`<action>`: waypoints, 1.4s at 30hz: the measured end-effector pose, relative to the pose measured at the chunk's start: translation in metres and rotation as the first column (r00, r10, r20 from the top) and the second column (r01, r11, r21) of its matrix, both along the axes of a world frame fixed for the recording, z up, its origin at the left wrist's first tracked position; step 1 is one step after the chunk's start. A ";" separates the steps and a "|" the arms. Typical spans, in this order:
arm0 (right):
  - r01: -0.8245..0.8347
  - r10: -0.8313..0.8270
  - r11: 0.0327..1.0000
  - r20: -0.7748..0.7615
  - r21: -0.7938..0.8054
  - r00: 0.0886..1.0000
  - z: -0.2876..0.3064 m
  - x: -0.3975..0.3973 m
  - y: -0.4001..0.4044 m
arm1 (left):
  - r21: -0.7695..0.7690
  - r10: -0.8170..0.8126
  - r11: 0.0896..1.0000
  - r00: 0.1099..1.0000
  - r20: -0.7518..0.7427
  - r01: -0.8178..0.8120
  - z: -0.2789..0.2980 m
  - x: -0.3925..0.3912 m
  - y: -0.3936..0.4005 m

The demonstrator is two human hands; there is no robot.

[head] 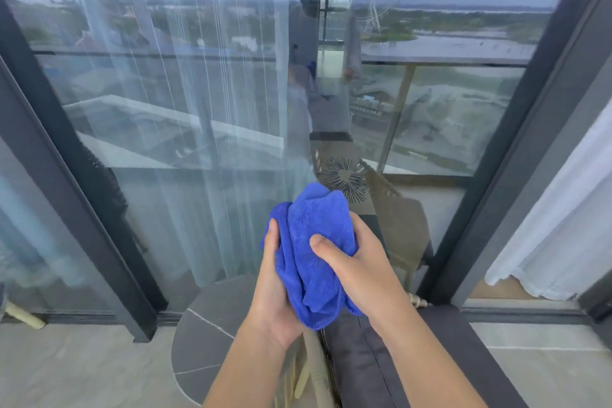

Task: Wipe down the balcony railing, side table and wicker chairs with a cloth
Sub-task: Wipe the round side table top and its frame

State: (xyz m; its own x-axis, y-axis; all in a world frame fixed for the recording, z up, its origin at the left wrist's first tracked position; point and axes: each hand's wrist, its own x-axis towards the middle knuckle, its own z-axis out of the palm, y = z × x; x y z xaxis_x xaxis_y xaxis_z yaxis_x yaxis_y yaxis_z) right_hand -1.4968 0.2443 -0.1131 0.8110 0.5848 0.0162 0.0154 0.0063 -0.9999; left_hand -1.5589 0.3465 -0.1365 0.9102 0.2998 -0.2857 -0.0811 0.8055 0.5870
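You hold the blue cloth (314, 252) bunched between both hands — left hand (275, 291) cupping it from below, right hand (357, 262) with fingers curled round it — just above the round desk (205, 334). Fold it into a flat pad before you wipe the desk.

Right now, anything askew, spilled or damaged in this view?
Nothing stands out. Both hands, left hand and right hand, grip the bunched blue cloth above the round grey side table and dark chair cushion. No spill or damage visible.
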 end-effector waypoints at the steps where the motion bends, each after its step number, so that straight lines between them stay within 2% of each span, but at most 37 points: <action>1: 0.026 -0.025 1.000 0.020 -0.007 0.999 -0.002 -0.003 0.013 | 0.003 -0.003 1.000 1.000 -0.004 0.003 -0.001 0.000 0.014; 7: 0.159 -0.157 0.987 0.068 -0.034 0.985 -0.006 -0.016 0.082 | 0.045 -0.129 0.991 0.991 0.021 0.128 -0.008 0.002 0.097; 11: 0.251 -0.252 0.967 -0.025 -0.034 0.967 -0.007 -0.025 0.116 | 0.117 -0.224 0.969 0.974 0.036 0.218 -0.010 -0.006 0.138; 14: 0.248 -0.248 0.969 -0.122 -0.013 0.961 -0.004 -0.032 0.136 | 0.224 -0.231 0.950 0.972 0.035 0.218 -0.011 -0.017 0.160; 17: 0.165 -0.157 0.986 -0.185 0.026 0.970 0.001 -0.042 0.157 | 0.243 -0.212 0.950 0.976 0.040 0.196 -0.004 -0.029 0.180; 23: 0.020 -0.010 0.998 -0.157 0.057 0.987 0.001 -0.060 0.175 | 0.322 -0.117 0.942 0.992 0.043 0.097 0.009 -0.053 0.194; 31: -0.019 0.051 0.992 -0.259 0.126 0.965 -0.011 -0.067 0.176 | 0.573 0.139 0.815 0.989 -0.049 -0.086 0.013 -0.077 0.188; 38: 0.031 0.020 0.992 -0.392 0.123 0.920 -0.048 -0.068 0.166 | 0.575 0.186 0.817 0.962 -0.202 -0.037 -0.008 -0.089 0.168; 42: 0.097 -0.047 0.991 -0.433 0.093 0.900 -0.066 -0.072 0.156 | 0.553 0.139 0.832 0.952 -0.274 0.038 -0.021 -0.085 0.165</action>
